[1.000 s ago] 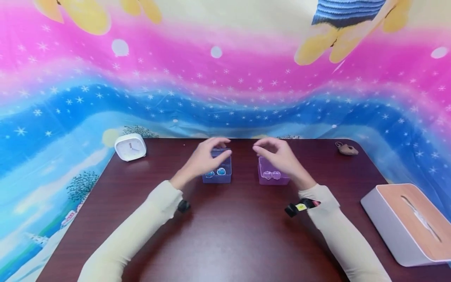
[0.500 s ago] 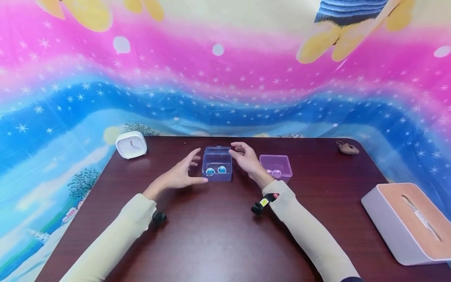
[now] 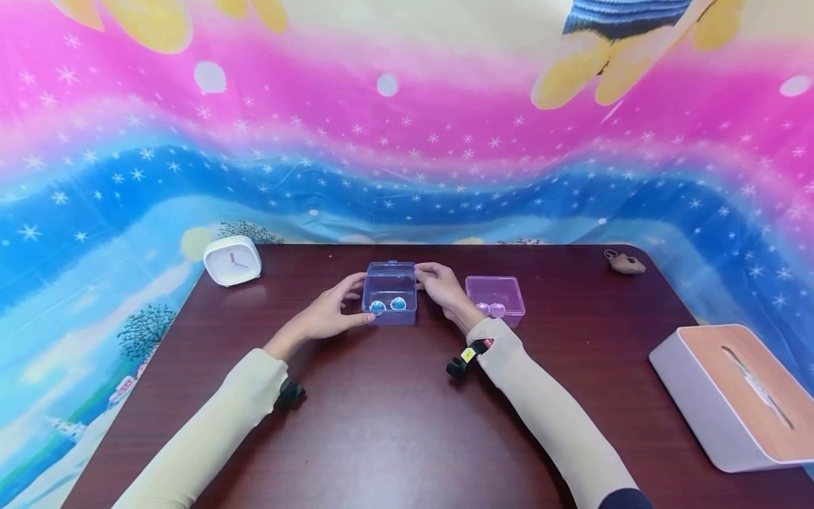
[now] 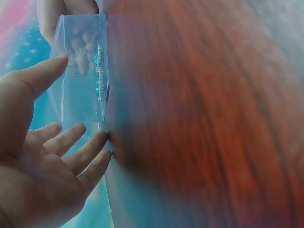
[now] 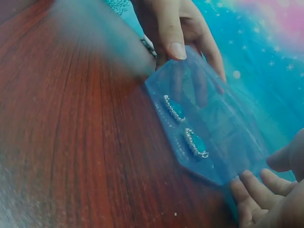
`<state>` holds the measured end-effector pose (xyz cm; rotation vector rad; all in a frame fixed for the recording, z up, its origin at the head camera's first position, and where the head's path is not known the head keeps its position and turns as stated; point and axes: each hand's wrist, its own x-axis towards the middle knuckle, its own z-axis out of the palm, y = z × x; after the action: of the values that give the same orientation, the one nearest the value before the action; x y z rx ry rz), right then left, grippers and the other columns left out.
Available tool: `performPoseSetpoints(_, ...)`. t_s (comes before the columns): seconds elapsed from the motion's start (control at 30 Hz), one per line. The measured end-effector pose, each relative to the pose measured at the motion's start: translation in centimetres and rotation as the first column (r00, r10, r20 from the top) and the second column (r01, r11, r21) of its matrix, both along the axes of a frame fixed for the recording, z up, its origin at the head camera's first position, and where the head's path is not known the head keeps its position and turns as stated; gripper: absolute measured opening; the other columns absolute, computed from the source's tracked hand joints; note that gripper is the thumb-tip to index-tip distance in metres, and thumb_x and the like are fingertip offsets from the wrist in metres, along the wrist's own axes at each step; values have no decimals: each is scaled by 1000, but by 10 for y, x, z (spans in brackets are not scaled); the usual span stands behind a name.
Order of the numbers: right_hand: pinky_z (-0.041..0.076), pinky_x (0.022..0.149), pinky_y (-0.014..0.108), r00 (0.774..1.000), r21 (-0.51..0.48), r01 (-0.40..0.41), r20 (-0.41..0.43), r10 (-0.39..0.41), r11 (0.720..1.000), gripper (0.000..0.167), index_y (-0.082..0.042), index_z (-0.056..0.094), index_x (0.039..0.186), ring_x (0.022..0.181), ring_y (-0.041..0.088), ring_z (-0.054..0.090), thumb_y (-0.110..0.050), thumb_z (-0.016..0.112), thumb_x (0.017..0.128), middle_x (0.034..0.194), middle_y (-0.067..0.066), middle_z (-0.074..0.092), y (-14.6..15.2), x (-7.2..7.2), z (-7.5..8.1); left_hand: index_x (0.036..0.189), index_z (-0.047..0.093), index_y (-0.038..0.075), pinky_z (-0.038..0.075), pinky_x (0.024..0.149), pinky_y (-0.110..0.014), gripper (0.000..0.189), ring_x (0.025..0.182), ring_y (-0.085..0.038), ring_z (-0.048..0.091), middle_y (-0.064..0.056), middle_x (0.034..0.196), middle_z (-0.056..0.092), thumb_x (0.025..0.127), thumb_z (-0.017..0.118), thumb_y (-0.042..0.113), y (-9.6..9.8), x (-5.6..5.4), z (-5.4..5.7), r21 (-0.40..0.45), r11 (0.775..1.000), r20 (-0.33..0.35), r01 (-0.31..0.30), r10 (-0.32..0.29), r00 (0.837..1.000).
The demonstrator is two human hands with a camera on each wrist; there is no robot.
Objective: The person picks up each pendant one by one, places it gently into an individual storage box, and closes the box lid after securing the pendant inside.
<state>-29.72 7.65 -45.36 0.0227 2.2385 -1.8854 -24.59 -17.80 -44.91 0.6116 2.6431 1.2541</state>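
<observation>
A translucent blue plastic box (image 3: 390, 298) stands on the table with its hinged lid (image 5: 232, 121) raised. Inside lie two blue ornaments (image 3: 397, 303) edged with small silvery beads. My left hand (image 3: 324, 311) holds the box's left side, thumb at the front corner and fingers farther back. Opposite it, my right hand (image 3: 441, 290) grips the box at the back right, by the lid's edge; several of its fingers show through the plastic in the left wrist view. Right of that hand sits a translucent purple box (image 3: 496, 293) with pink ornaments (image 3: 497, 309), partly behind the right wrist.
A white clock (image 3: 232, 261) stands at the table's back left. At the back right lies a small brown object (image 3: 625, 264) with a ring. A tissue box (image 3: 740, 396) with a wood-coloured top occupies the right side. Behind the dark table (image 3: 356, 431) hangs a printed cloth (image 3: 407, 141).
My right hand has left the purple box and come to the blue box's right side. My left hand drew back to the left, then closed in on the box's left side.
</observation>
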Motion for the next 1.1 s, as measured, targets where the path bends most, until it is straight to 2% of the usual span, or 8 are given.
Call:
performPoseSetpoints(0.17,40,118,43,1000,-13,13,-28,-13,1000,36,-3,62,137,111,34,72,-18,58,105,134,19,68,0,-1,-1,159,31,9,45,110,-60,86,135,-43,56,-20,153,52,90,80,28,0,0,1,10,1000,4,-8,8,1000)
performPoseSetpoints(0.37,49,109,41,997,-80,51,-55,-55,995,33,-2,63,133,96,25,75,-11,64,101,129,20,71,-1,-1,-3,157,31,8,45,111,-57,86,135,-41,57,-20,154,51,89,81,26,0,-1,-3,16,1000,5,-12,12,1000)
performPoseSetpoints(0.57,53,96,30,993,-114,55,-95,-66,992,48,-3,52,145,86,12,74,-6,65,99,131,20,70,0,-1,-6,159,23,6,43,113,-58,94,137,-41,55,-20,158,47,89,82,27,0,0,-3,36,999,37,-16,14,999)
performPoseSetpoints(0.7,49,85,28,993,-90,41,-110,-51,995,52,-12,52,150,94,10,72,-9,65,100,132,14,71,2,0,-6,162,13,2,43,114,-55,103,140,-39,54,-20,161,43,89,81,27,1,0,-2,28,999,48,-21,19,999)
performPoseSetpoints(0.8,48,83,32,993,-84,14,-119,-24,996,49,-16,54,149,104,14,70,-10,63,101,134,11,71,2,1,-5,163,11,0,43,114,-54,105,141,-38,53,-19,162,42,89,80,28,1,-1,-1,7,1000,45,-16,16,999)
performPoseSetpoints(0.93,51,85,33,990,-101,-13,-138,-1,995,43,-13,58,145,110,21,70,-7,59,103,136,12,69,0,4,-3,163,16,4,44,114,-54,102,141,-38,52,-19,160,45,89,81,30,3,-2,-1,-10,1000,41,-8,8,999)
performPoseSetpoints(1.1,55,85,29,988,-115,3,-154,-21,993,32,-6,68,131,110,24,72,-3,60,101,130,16,71,-3,8,-2,160,27,9,46,111,-55,93,136,-38,55,-19,154,50,88,82,32,5,-2,-2,-19,1000,18,-10,11,1000)
